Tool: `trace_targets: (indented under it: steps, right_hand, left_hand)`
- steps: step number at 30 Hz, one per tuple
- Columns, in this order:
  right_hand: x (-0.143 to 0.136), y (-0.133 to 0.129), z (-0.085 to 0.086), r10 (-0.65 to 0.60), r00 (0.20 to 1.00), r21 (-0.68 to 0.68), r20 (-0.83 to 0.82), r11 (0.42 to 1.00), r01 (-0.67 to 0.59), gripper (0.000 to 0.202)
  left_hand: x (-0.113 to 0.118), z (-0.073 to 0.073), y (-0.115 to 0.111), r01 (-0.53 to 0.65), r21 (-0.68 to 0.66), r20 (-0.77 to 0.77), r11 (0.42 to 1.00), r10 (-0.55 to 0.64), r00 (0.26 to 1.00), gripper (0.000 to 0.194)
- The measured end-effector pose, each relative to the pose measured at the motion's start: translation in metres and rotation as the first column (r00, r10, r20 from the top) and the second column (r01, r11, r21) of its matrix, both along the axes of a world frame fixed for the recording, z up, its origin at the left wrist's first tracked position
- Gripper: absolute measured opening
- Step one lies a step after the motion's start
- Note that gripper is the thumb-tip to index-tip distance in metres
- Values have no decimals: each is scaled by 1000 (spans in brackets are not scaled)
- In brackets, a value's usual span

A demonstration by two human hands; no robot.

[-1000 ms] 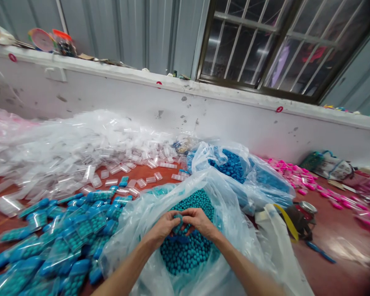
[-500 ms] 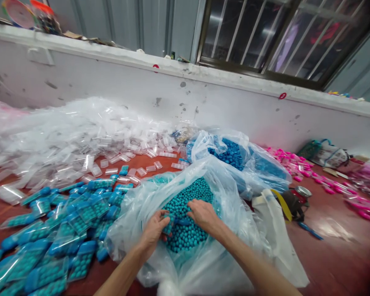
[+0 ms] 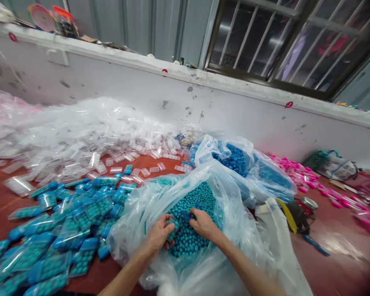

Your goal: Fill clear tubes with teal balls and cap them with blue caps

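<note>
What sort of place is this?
Looks like a small packing workshop, hedging a bit: an open plastic bag of teal beads, bead-filled packs heaped left of it, and loose clear cases piled behind those.

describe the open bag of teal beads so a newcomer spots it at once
Below the spotted white wall, find the red surface. At its near centre, under the left hand and right hand, sits an open plastic bag. Its round teal beads set it apart from the bag behind, which holds darker blue pieces.
</note>
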State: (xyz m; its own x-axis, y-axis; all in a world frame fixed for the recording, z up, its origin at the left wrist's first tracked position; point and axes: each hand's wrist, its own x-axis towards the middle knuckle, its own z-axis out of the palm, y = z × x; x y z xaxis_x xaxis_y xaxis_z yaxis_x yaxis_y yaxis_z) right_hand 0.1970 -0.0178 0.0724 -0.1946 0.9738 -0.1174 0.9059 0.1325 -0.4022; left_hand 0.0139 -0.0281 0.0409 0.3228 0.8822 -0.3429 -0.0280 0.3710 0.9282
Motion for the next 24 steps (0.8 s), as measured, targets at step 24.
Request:
trace_targets:
  steps: [24]
  right_hand:
    - [-26, -30, 24, 108, 913, 154, -393, 987, -51, 22]
  left_hand:
    - [3, 9, -4, 52, 103, 196, 993, -71, 978, 56]
